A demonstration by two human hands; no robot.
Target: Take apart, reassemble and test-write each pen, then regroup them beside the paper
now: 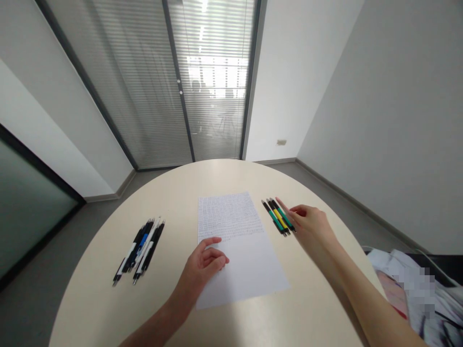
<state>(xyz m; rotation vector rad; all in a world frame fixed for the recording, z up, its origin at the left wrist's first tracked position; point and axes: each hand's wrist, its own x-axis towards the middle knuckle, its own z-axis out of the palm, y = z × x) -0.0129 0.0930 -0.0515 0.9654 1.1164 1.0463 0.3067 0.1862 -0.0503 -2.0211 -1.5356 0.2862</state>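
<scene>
My left hand (208, 262) rests over the left side of a sheet of paper (249, 270), fingers loosely bent and apart, with nothing in them. Rows of small handwriting cover the upper half of the sheet. To the right of the paper lies a row of pens (277, 217) with black ends and green or yellow middles, set side by side on a slant. Beside the rightmost green pen is my right hand (311, 219). One of its fingers stretches along that pen, while the others bend above; I see nothing gripped, though its palm side is hidden.
A bunch of black, white and blue pens (139, 250) lies on the left of the round table (224, 176). At the lower right, beyond the table edge, are white cloth (396, 262), a pinkish flat object (392, 289) and cables. Glass panels with blinds (155, 96) stand behind.
</scene>
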